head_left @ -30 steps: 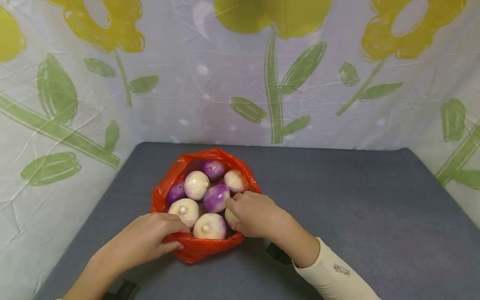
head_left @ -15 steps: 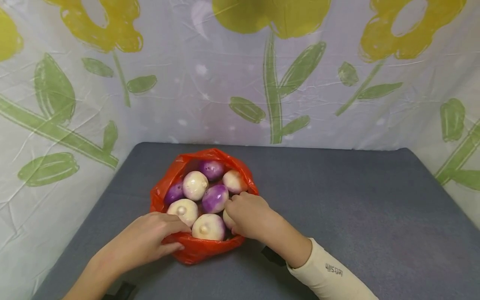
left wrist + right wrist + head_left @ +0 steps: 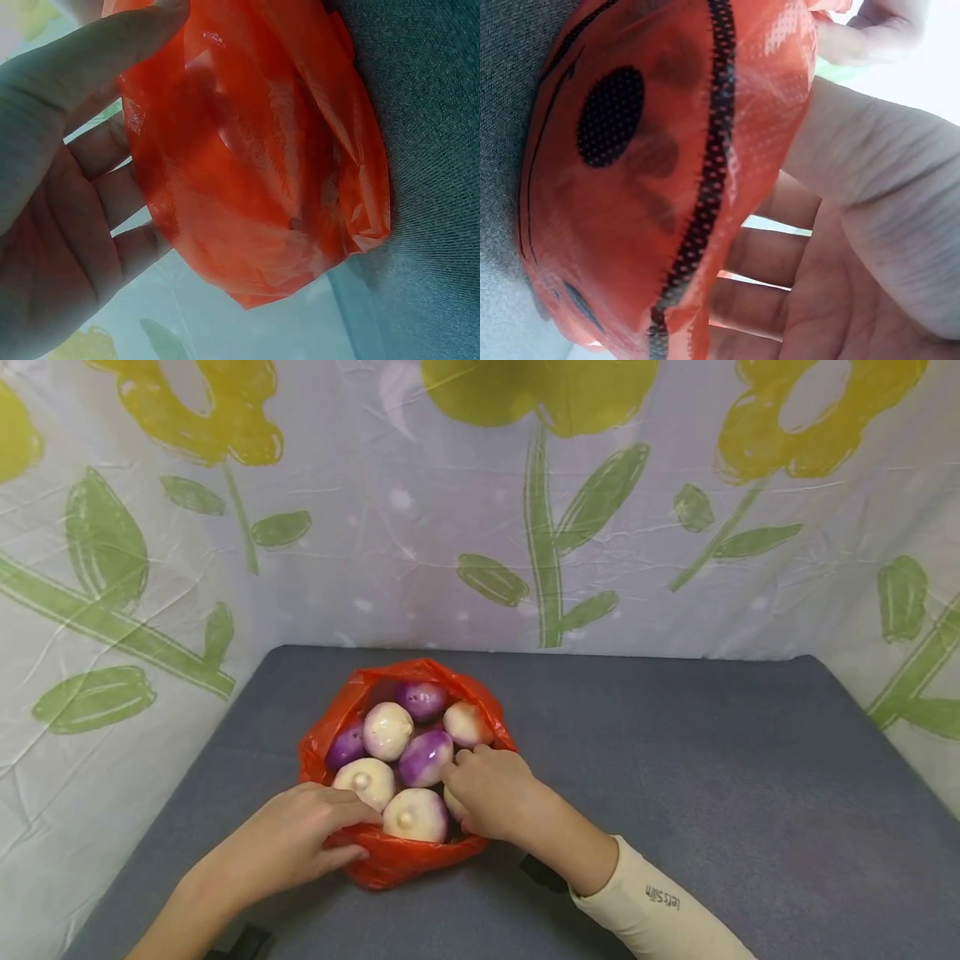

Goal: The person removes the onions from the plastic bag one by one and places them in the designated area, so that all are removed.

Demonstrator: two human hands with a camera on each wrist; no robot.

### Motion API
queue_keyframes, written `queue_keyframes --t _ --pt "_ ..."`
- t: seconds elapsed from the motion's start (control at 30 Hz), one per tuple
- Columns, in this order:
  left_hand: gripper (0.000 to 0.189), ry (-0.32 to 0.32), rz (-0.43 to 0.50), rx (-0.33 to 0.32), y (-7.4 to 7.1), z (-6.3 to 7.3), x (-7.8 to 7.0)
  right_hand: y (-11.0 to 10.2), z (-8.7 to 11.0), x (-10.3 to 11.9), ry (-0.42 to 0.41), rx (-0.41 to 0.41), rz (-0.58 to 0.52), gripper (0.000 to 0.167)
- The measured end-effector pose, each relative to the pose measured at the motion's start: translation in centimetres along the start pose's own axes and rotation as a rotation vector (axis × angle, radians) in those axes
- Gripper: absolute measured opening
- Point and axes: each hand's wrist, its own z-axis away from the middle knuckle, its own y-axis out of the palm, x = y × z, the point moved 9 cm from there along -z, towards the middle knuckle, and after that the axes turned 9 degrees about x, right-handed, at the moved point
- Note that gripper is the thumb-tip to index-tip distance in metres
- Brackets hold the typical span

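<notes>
In the head view, a red plastic bag stands open on the table, holding several purple-and-white turnips. My left hand grips its near-left rim, thumb outside and fingers inside. The left wrist view shows that thumb against the red plastic. My right hand reaches over the right rim, fingers curled round a pale turnip that it mostly covers. A mostly purple turnip lies beside its fingertips. From the right wrist, the bag wall with black markings hides the thumb tip and fingertips.
The bag sits left of centre on a dark grey tabletop, which extends to the right. A white cloth with yellow flowers and green leaves hangs behind and at both sides.
My right hand has shifted slightly left within the bag, and the purple turnip beside its fingers has turned a little, showing more white. The left hand keeps its grip on the rim.
</notes>
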Motion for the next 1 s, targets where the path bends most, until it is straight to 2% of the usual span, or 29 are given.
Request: queue_keyframes --t 0.17,0.5,0.8,1.0 --pt "0.03 0.015 -0.014 -0.022 -0.1 0.1 -0.1 -0.3 0.0 0.2 -0.025 -0.018 0.029 0.016" --pt "0.03 0.039 -0.029 -0.058 0.0 0.0 -0.1 -0.8 0.3 -0.1 -0.106 -0.049 -0.004 0.012" --pt "0.032 -0.013 -0.02 -0.002 0.1 -0.1 0.2 -1.3 0.7 -0.3 -0.179 0.004 -0.049 0.031" --pt "0.031 -0.01 -0.034 -0.008 0.1 0.0 0.0 -1.7 1.0 -0.2 -0.21 0.001 -0.069 0.036"
